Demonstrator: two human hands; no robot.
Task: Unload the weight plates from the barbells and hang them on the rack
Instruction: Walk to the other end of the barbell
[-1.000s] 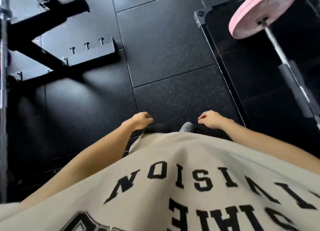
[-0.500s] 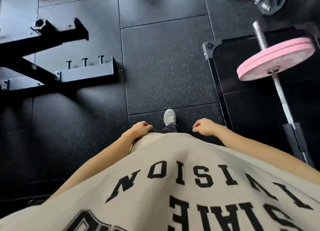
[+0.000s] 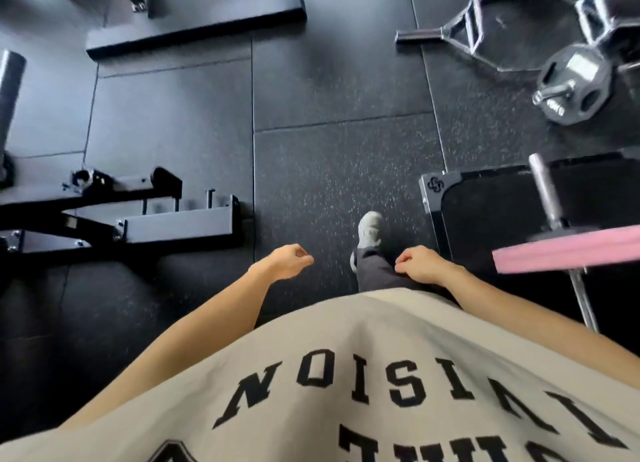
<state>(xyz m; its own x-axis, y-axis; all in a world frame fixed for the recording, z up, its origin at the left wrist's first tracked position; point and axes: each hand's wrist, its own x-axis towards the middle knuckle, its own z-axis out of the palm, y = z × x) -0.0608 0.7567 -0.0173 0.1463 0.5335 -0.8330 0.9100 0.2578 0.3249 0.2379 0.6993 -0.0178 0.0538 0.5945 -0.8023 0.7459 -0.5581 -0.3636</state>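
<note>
A pink weight plate [image 3: 568,252] sits edge-on on a steel barbell [image 3: 547,191] at the right, above a black lifting platform [image 3: 485,212]. Farther back at the right lies a small black plate [image 3: 571,80] on another bar end. My left hand [image 3: 285,262] hangs in front of my shirt, fingers loosely curled, holding nothing. My right hand [image 3: 420,265] hangs the same way, empty, just left of the pink plate. Neither hand touches a plate or bar.
A black rack base [image 3: 180,224] with short upright pins stands on the floor at the left. A hex bar frame [image 3: 485,25] lies at the back right. Another black base beam [image 3: 194,28] lies at the back. My grey shoe [image 3: 370,229] steps on speckled rubber flooring [image 3: 339,170].
The view has moved forward: the pink plate slid lower and right, the rack base came nearer, and the hex bar came into sight. Both hands stay hanging and empty.
</note>
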